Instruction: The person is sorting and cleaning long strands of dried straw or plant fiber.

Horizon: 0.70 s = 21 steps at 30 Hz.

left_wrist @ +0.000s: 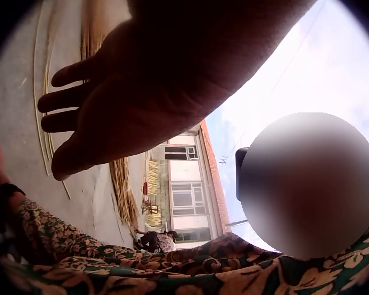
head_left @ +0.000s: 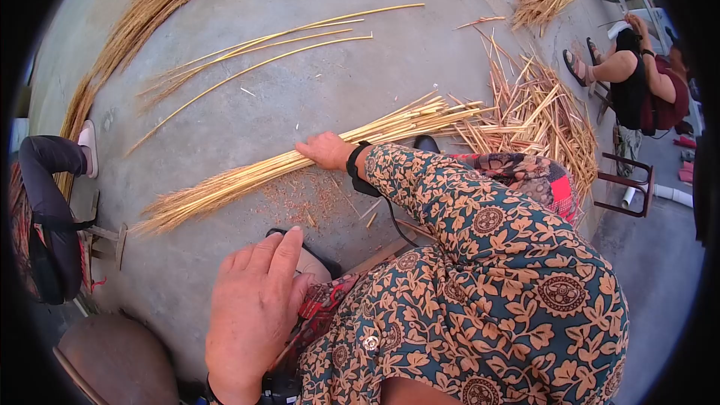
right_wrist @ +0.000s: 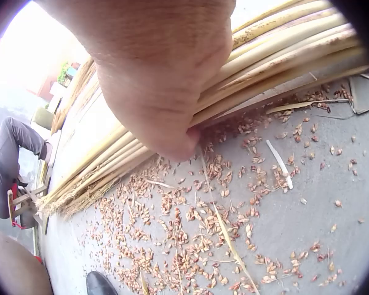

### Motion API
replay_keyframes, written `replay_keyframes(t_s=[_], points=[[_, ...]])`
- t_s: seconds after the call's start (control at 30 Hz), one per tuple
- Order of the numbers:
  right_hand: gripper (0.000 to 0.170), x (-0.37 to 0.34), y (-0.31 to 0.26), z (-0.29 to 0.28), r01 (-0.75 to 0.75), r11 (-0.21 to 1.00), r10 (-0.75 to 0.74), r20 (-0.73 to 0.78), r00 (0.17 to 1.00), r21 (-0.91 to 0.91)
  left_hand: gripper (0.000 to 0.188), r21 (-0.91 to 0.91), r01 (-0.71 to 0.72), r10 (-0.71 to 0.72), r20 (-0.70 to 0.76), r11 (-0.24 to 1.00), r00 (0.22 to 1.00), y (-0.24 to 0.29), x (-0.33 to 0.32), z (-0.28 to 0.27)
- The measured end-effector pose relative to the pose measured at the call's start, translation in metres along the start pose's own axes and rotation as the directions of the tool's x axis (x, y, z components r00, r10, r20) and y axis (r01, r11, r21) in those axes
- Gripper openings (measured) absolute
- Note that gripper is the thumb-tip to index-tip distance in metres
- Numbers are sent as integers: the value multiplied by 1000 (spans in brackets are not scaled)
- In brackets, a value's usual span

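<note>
My right hand (head_left: 326, 151) grips a bundle of straw-coloured stalks (head_left: 251, 170) lying slanted across the concrete floor. Up close in the right wrist view, the hand (right_wrist: 166, 80) lies over the stalks (right_wrist: 289, 55) with its thumb down their near side; the other fingers are hidden. The bundle's feathery tips point left, its thick ends right. Raised in the lower part of the head view, my left hand (head_left: 255, 307) holds nothing. Its fingers are extended and spread in the left wrist view, where the hand (left_wrist: 141, 86) is dark against the sky.
Several loose stalks (head_left: 277, 55) lie beyond the bundle, near a long heap of stalks (head_left: 142, 19). A pile of cut pieces (head_left: 544, 109) is at the right, a smaller one (head_left: 541, 1) behind. Reddish husks (right_wrist: 221, 178) litter the floor. People sit at left (head_left: 56, 180) and right (head_left: 649, 82).
</note>
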State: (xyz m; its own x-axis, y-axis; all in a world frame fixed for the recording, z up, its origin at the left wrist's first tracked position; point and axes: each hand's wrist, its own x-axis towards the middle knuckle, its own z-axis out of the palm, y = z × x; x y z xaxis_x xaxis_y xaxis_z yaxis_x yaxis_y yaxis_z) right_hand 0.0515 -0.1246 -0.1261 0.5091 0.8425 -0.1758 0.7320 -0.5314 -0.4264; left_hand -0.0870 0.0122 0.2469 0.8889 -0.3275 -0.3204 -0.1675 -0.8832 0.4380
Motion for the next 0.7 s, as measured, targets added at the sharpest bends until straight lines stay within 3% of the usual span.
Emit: replay_keyframes(t_s=[0.37,0.7], points=[[27,15,7,-22,34,997,-37,-40,999,-69,49,8,-8,8,19,1000,1000,-7,-5,6],[31,18,19,-28,40,993,-36,33,999,-108,49,-53,-7,6,-18,999,1000,-27,-22,20]])
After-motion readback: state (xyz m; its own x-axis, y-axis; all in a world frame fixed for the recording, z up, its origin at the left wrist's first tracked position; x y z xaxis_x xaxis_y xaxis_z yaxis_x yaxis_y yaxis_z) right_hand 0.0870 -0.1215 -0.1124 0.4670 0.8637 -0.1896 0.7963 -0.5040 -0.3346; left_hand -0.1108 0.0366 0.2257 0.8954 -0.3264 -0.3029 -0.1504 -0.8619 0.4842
